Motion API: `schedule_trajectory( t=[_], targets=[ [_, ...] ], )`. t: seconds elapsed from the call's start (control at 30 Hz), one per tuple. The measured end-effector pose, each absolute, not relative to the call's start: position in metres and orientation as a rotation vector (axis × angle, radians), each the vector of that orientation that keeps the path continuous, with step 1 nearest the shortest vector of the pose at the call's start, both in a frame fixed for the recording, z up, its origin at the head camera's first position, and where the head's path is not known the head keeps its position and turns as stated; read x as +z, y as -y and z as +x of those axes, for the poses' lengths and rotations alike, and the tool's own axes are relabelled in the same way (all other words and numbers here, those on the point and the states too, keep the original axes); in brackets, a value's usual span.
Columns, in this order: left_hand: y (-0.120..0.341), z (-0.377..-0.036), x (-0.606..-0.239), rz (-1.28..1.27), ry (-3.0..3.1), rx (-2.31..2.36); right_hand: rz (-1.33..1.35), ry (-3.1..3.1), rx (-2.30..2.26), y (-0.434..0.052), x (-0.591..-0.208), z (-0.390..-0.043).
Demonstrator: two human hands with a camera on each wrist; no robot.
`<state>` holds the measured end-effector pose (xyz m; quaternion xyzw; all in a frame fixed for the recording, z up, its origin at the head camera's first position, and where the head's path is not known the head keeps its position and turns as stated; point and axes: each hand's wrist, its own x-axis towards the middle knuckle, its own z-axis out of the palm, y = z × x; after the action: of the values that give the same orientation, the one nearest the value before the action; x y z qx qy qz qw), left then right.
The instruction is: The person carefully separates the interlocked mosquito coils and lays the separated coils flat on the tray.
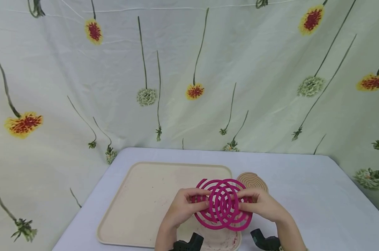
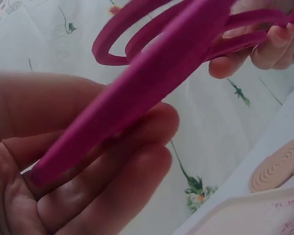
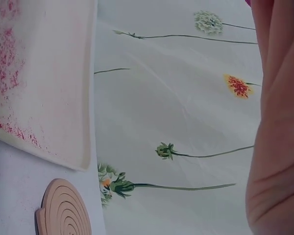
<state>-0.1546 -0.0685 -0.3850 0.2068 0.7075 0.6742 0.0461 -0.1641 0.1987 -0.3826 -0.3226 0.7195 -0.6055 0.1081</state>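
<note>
Two magenta spirals [image 1: 221, 205], overlapping in the head view with open gaps between their rings, are held up over the right part of the tray. My left hand [image 1: 184, 206] pinches the left side between thumb and fingers. From the other side my right hand [image 1: 262, 203] grips the right part with thumb and fingers. Close up in the left wrist view, a thick magenta band [image 2: 137, 93] lies across the left fingers, and the right fingertips [image 2: 279, 36] hold thinner rings. The right wrist view shows mostly the right hand [image 3: 279, 127], its grip hidden.
Below the hands lies a cream tray [image 1: 133, 209], with pink smears [image 3: 7, 63] at one end. A tan spiral disc [image 1: 253, 179] rests right of the tray on the white table [image 1: 309, 195]. A flowered cloth [image 1: 265, 111] hangs behind.
</note>
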Motion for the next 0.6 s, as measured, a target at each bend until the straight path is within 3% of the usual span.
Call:
schedule_trajectory(
  t=[0.6],
  targets=[
    [0.026,-0.152,-0.383,0.283,-2.145,2.632,-0.497,-2.419,-2.134,-0.169,-0.377,-0.16]
  ],
)
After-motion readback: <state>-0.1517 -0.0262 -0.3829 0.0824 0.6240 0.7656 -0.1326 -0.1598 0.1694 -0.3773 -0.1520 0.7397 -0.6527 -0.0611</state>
